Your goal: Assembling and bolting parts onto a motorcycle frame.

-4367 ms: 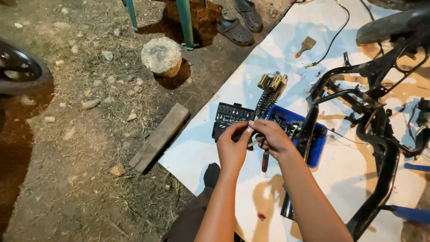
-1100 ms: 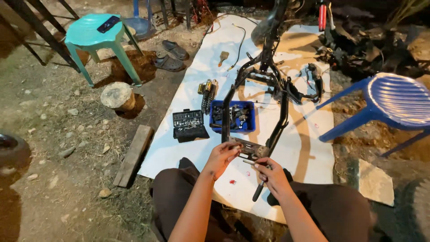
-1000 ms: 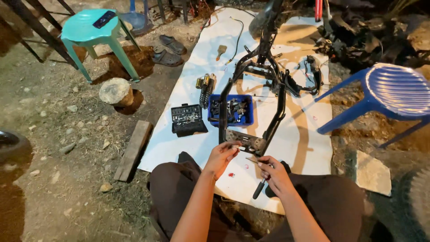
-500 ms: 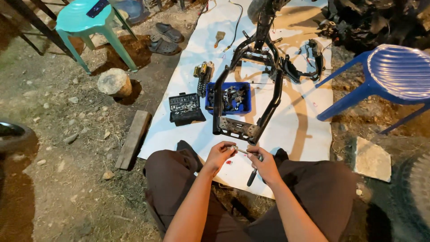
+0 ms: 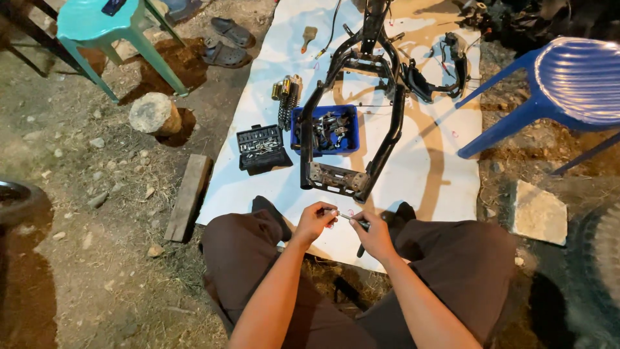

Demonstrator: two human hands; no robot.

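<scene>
I sit on the ground with my knees apart, hands together over my lap. My right hand grips a ratchet wrench by its dark handle. My left hand pinches the small metal tip at the tool's head. Just beyond my hands a black motorcycle frame lies on a white sheet. A blue tray with metal parts sits inside the frame's opening. An open black socket case lies to its left.
A blue plastic chair stands at right, a teal stool at upper left. A stone, a wooden plank, sandals, shock absorbers and a flat stone slab lie around. A tyre shows at the left edge.
My view has pulled back and tilted down. My hands have come from the frame's near end back over my lap, both still on the wrench.
</scene>
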